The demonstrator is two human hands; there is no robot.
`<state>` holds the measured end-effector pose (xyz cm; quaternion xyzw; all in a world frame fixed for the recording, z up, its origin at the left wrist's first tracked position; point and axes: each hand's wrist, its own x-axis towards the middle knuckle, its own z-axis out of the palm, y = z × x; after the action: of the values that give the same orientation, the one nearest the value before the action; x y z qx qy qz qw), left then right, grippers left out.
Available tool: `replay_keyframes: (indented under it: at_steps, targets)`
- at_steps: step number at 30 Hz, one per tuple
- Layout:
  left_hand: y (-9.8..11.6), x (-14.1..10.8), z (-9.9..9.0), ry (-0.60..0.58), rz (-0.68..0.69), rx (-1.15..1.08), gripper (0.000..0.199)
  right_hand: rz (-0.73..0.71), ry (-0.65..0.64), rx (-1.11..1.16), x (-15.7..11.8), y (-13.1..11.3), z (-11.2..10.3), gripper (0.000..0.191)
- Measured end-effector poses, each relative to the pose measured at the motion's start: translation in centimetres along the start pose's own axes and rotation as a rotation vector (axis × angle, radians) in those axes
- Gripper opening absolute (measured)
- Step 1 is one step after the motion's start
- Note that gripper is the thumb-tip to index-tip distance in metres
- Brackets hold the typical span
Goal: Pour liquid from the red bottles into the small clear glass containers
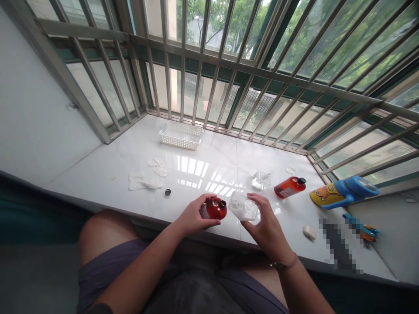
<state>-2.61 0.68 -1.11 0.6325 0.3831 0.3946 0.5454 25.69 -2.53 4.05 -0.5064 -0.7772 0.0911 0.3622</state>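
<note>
The left hand (194,214) grips an uncapped amber bottle (214,209) above the near edge of the desk (108,174); a tilt could spill any contents. The right hand's (266,222) grip on the clear container (244,207), just beside it, could slip on smooth walls. The black cap (168,192) and crumpled tissues (145,180) lie leftward; a second red bottle (290,187) rests rightward.

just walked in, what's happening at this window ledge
A person sits at the white ledge. The left hand holds a red-brown bottle, its neck uncapped and tipped towards a clear container in the right hand. A small dark cap lies on the ledge, near some crumpled white tissues. To the right are a second, capped red bottle and a blue and yellow flask. A white basket sits towards the window.
</note>
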Motion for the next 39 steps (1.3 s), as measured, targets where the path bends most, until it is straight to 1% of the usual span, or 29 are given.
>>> replay_keyframes:
  at_steps: [4, 7, 9, 11, 16, 17, 19, 21, 22, 24, 26, 29, 31, 33, 36, 39]
  targets:
    - [-0.3, 0.4, 0.0, 0.077, -0.031, -0.013, 0.081, 0.263, 0.090, 0.177, -2.9, 2.2, 2.4, 0.069]
    - [-0.5, 1.2, -0.1, 0.148, -0.043, -0.006, 0.080, 0.434, 0.120, 0.193, -4.9, 4.1, 3.5, 0.074]
    - [-0.7, 2.0, -0.2, 0.187, -0.030, 0.015, 0.080, 0.486, 0.121, 0.158, -6.0, 5.6, 3.9, 0.075]
    - [-0.7, 2.9, -0.4, 0.214, -0.016, 0.044, 0.080, 0.460, 0.138, 0.074, -6.8, 7.1, 4.2, 0.076]
    - [-0.4, 4.5, -0.9, 0.228, -0.037, 0.135, 0.078, 0.294, 0.214, -0.160, -7.7, 10.6, 4.5, 0.077]
    - [-0.5, 4.5, -1.0, 0.229, -0.043, 0.157, 0.081, 0.266, 0.219, -0.199, -7.7, 11.2, 4.6, 0.076]
    - [-0.7, 4.1, -1.2, 0.237, -0.045, 0.213, 0.092, 0.222, 0.220, -0.261, -7.7, 11.9, 4.6, 0.072]
    - [-1.1, 3.2, -1.5, 0.259, -0.022, 0.275, 0.102, 0.207, 0.214, -0.298, -7.8, 12.3, 4.6, 0.071]
    - [-1.3, 2.6, -1.7, 0.274, -0.001, 0.305, 0.103, 0.208, 0.213, -0.308, -7.8, 12.3, 4.6, 0.072]
    - [-1.7, 1.3, -2.3, 0.317, 0.051, 0.365, 0.094, 0.213, 0.223, -0.314, -8.1, 12.3, 4.5, 0.074]
    - [-1.8, -0.1, -3.2, 0.382, 0.099, 0.441, 0.074, 0.210, 0.246, -0.307, -8.6, 12.1, 4.3, 0.071]
    - [-1.7, -1.6, -5.2, 0.532, 0.147, 0.610, 0.043, 0.192, 0.284, -0.301, -9.6, 11.8, 4.1, 0.061]
    - [-1.5, -2.4, -6.7, 0.621, 0.163, 0.737, 0.030, 0.178, 0.312, -0.305, -10.1, 11.8, 4.1, 0.055]
    - [-1.5, -2.9, -8.3, 0.681, 0.166, 0.848, 0.023, 0.175, 0.345, -0.310, -10.4, 11.8, 4.2, 0.049]
    - [-1.8, -3.6, -10.5, 0.734, 0.139, 0.960, 0.022, 0.177, 0.384, -0.315, -10.4, 11.5, 4.4, 0.040]
    - [-2.3, -4.1, -12.1, 0.744, 0.089, 1.013, 0.021, 0.183, 0.405, -0.308, -10.1, 10.9, 4.0, 0.031]
